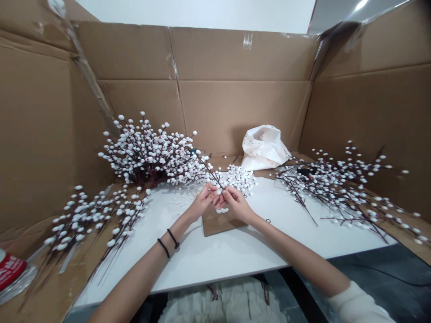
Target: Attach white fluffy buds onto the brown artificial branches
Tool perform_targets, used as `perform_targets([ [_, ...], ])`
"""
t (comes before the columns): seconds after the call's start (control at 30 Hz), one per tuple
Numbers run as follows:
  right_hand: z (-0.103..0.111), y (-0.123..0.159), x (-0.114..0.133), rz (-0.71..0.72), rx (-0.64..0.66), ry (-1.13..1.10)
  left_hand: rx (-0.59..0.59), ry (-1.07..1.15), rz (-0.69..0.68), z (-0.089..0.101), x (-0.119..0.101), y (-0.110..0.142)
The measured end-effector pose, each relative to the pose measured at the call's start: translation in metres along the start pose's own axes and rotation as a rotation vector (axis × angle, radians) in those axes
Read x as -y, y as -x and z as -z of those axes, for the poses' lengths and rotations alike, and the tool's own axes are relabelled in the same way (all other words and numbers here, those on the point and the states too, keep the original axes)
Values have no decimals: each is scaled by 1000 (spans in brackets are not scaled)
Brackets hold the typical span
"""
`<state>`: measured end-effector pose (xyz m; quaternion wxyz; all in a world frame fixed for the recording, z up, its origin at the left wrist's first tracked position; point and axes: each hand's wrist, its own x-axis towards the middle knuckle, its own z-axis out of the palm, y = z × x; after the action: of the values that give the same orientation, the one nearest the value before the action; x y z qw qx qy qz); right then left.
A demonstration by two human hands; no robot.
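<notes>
At the middle of the table my left hand (205, 199) and my right hand (235, 201) meet, fingertips pinched close together. Between them is an artificial berry branch (215, 175), a dark stem with white berries that points up and away from me. Both hands are closed on it; a white berry shows at the fingertips, though the exact grip is partly hidden by the fingers. Just beyond the hands lies a pile of loose white berries (240, 178). Below them a brown cardboard piece (224, 224) rests on the white table (202, 264), with a few white berries on it.
A dense heap of white-berry branches (151, 152) stands back left, more branches (97, 211) lie front left. Another spread of branches (336, 184) covers the right side. A white plastic bag (264, 148) sits at the back. Cardboard walls (242, 98) surround the table. A red-labelled container (11, 271) is far left.
</notes>
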<state>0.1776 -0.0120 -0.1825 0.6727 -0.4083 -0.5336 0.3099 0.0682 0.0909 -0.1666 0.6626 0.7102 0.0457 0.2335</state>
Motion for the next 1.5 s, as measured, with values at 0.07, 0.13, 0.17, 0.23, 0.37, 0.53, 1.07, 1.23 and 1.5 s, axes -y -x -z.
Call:
perform_targets([
  [0.07,0,0,0,6,-8,-3,-2,-8,-13,-1,0,0],
  [0.13,0,1,0,8,-14,-4,2,-5,-22,-2,-1,0],
  [0.17,-1,1,0,8,-16,-2,6,0,-24,-3,-1,0],
  [0.23,-1,1,0,3,-16,4,17,13,-25,-4,-2,1],
  [0.37,-2,2,2,-23,-28,26,20,2,-28,-5,-4,2],
  [0.53,-2,2,3,-38,-33,65,19,-3,-42,-5,-4,2],
  [1.07,12,-4,22,62,-136,142,-69,-152,-85,15,-8,-10],
  [1.23,37,-12,33,176,-395,113,-167,-737,-106,36,13,-35],
  [1.5,36,-12,23,72,-353,175,-131,-1100,44,23,49,-76],
])
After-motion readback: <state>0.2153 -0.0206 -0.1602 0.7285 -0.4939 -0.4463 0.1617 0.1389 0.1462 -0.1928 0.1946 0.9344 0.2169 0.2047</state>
